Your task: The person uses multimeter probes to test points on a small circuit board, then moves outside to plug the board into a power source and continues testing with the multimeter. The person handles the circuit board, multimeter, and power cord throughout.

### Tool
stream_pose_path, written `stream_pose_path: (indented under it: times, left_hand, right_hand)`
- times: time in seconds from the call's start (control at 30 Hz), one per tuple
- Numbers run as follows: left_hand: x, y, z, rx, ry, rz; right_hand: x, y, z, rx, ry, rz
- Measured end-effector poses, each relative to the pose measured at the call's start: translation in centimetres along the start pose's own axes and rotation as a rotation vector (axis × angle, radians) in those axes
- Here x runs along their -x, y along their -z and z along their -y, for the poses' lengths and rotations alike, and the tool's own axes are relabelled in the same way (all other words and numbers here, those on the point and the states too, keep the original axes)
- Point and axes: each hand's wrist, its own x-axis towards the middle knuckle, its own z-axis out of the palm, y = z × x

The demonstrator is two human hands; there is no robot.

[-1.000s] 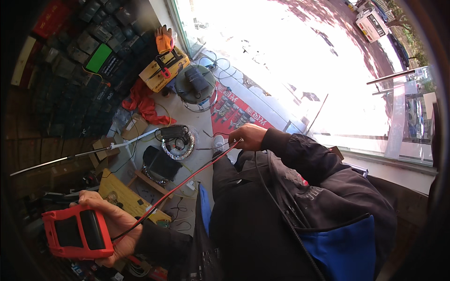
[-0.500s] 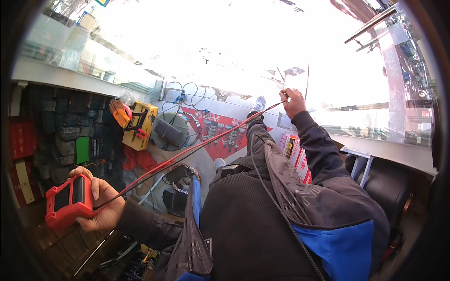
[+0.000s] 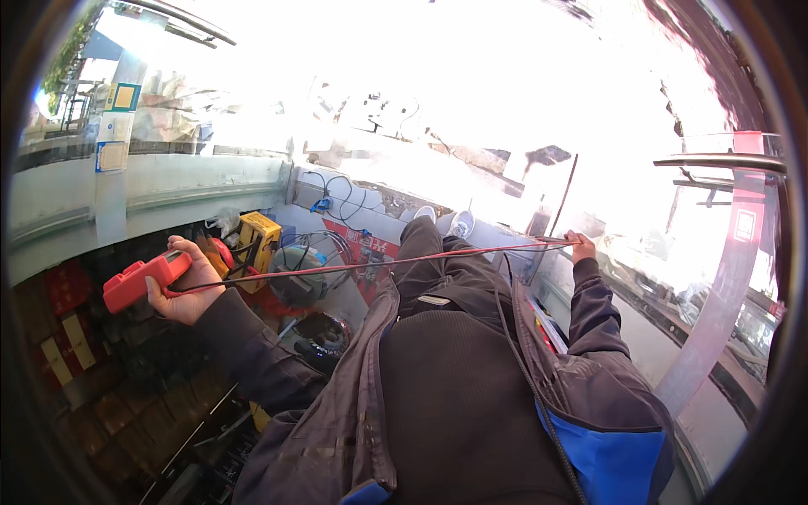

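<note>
Left hand [image 3: 195, 276], clasped on a red meter [image 3: 139, 284], and right hand [image 3: 582, 247], pinching its leads [image 3: 396, 262], stand wide apart, apparently so the leads stretch taut between.

Shop: glass walls [image 3: 181, 139], stacked boxes [image 3: 77, 341]

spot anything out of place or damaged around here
Mainly the loose cable beyond the yellow box: it sprawls in untidy loops. The red device in the left hand and its leads show no obvious damage.
</note>
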Motion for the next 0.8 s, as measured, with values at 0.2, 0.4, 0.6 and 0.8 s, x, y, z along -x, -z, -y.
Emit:
stream_pose_path:
  times: [0.2, 0.4, 0.6, 0.8]
  left_hand:
    - [-1.8, -3.4, 13.5, -0.076, 0.106, -0.098]
    - [-0.8, -0.5, 32.6, -0.138, 0.154, -0.188]
    - [3.2, -1.0, 51.7, -0.038, 0.256, -0.263]
    - [4.0, -4.2, 60.3, -0.281, 0.214, -0.466]
  right_hand:
    - [-13.8, 4.8, 9.7, -0.397, -0.245, -0.081]
    - [-28.1, 4.5, 23.0, -0.233, -0.315, -0.256]
    - [-48.0, 1.3, 27.6, 0.069, -0.123, 0.018]
    - [-67.7, -10.6, 41.7, 0.332, -0.093, 0.527]
